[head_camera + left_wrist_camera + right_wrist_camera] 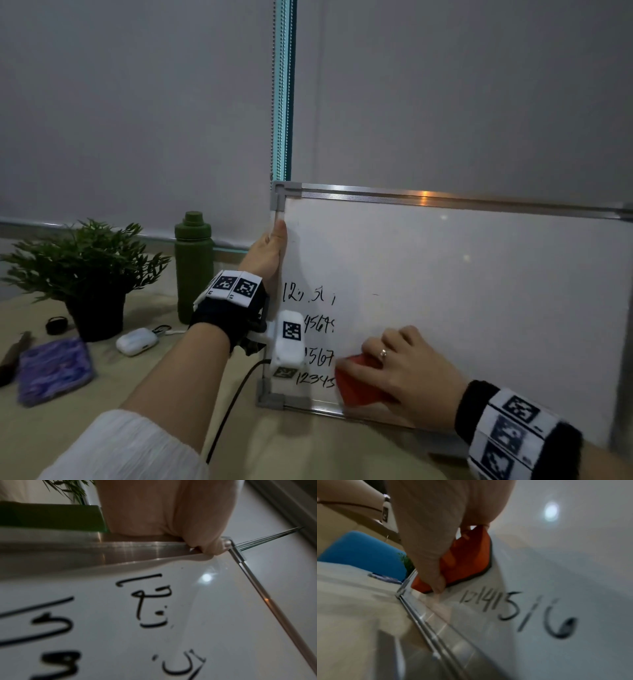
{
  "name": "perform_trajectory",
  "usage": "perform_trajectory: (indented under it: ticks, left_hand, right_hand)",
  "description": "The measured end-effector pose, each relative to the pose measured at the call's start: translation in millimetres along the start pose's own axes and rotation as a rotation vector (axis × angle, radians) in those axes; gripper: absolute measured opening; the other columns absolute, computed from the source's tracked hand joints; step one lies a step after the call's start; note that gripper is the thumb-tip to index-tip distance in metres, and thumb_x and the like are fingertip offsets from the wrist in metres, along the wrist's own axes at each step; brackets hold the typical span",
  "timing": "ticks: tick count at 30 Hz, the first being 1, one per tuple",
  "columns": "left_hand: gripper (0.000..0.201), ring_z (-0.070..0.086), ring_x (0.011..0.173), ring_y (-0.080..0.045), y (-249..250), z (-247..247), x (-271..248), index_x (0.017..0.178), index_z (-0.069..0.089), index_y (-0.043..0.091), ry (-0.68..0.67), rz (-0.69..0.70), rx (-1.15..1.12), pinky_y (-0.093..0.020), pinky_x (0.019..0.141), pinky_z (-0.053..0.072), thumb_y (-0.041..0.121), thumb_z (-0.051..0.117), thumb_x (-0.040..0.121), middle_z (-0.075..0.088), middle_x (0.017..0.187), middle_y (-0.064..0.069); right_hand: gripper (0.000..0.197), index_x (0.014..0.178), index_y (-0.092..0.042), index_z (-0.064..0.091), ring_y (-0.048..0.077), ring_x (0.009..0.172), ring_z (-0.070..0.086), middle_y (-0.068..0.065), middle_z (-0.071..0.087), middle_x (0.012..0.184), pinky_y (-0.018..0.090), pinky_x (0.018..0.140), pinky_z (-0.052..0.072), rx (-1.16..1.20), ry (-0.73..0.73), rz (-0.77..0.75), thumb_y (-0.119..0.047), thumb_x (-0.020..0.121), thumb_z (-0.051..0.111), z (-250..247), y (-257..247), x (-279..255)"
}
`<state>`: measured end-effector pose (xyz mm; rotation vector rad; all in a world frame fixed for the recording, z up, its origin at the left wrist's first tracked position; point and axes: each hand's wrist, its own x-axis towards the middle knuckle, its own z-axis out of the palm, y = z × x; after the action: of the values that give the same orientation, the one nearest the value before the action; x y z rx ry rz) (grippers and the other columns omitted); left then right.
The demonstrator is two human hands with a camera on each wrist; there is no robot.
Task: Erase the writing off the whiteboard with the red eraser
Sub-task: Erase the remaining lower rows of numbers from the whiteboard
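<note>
The whiteboard point(462, 274) stands upright on the table against the wall. Rows of black digits point(318, 325) remain on its lower left part, and the rest of the face looks wiped. My left hand point(269, 250) grips the board's left frame edge just below the top corner, thumb on the front. In the left wrist view the thumb point(212, 547) presses by the corner above the digits point(150, 601). My right hand point(407, 370) holds the red eraser point(356, 383) flat against the board near its bottom edge, right of the digits. The right wrist view shows the eraser point(467, 555) under my fingers point(428, 540), with blurred digits point(505, 608) below.
Left of the board stand a green bottle point(193, 263) and a potted plant point(85, 270). A white earbud case point(137, 341), a purple notebook point(54, 370) and a dark tool point(13, 356) lie on the beige table. A black cable point(233, 394) runs from my left wrist.
</note>
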<state>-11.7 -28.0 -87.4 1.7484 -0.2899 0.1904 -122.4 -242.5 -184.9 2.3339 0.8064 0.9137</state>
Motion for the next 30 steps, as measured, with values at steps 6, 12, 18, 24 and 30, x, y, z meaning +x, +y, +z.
perform_trajectory:
  ticks: [6,12,18,24,30]
  left_hand:
    - [0.109,0.049,0.123,-0.038,1.4,1.7,-1.1,0.129,0.044,0.012,-0.001,0.002,0.001,-0.054,0.106,0.035,0.087,0.023,0.053,0.051,0.134,-0.018]
    - [0.121,0.044,0.128,-0.039,2.9,7.7,2.5,0.140,0.037,0.015,-0.006,-0.077,-0.031,-0.056,0.108,0.032,0.091,0.027,0.046,0.046,0.142,-0.017]
    - [0.141,0.039,0.132,-0.040,4.0,7.2,-0.9,0.143,0.032,0.015,-0.009,-0.090,-0.033,-0.057,0.109,0.030,0.098,0.028,0.029,0.040,0.147,-0.016]
    - [0.109,0.037,0.134,-0.040,18.5,9.3,-15.1,0.143,0.031,0.014,-0.002,-0.106,0.006,-0.055,0.111,0.028,0.088,0.024,0.064,0.037,0.148,-0.016]
    - [0.120,0.044,0.128,-0.039,8.8,9.5,-7.8,0.138,0.039,0.017,-0.023,-0.088,-0.037,-0.056,0.108,0.031,0.094,0.029,0.047,0.045,0.142,-0.016]
  right_hand:
    - [0.064,0.132,-0.023,0.042,0.022,0.080,0.037,0.008,0.053,0.095,0.036,0.068,0.031,-0.001,0.154,0.429,-0.046,0.072,0.044,-18.7,33.6,1.3]
    - [0.068,0.131,-0.021,0.042,0.022,0.079,0.035,0.009,0.050,0.094,0.038,0.062,0.044,0.017,0.188,0.466,-0.045,0.069,0.055,-2.8,14.9,1.7]
    - [0.079,0.126,-0.034,0.043,0.021,0.080,0.050,0.003,0.056,0.097,0.036,0.070,0.038,-0.087,-0.003,0.021,-0.043,0.052,0.070,-3.2,30.4,-13.2]
    - [0.082,0.130,-0.026,0.041,0.025,0.076,0.046,0.009,0.054,0.090,0.037,0.063,0.041,0.050,0.184,0.574,-0.046,0.058,0.073,-13.3,18.6,11.9]
    - [0.075,0.126,-0.030,0.045,0.023,0.077,0.051,0.005,0.056,0.095,0.036,0.064,0.043,-0.044,0.098,0.099,-0.042,0.057,0.071,0.7,14.6,13.4]
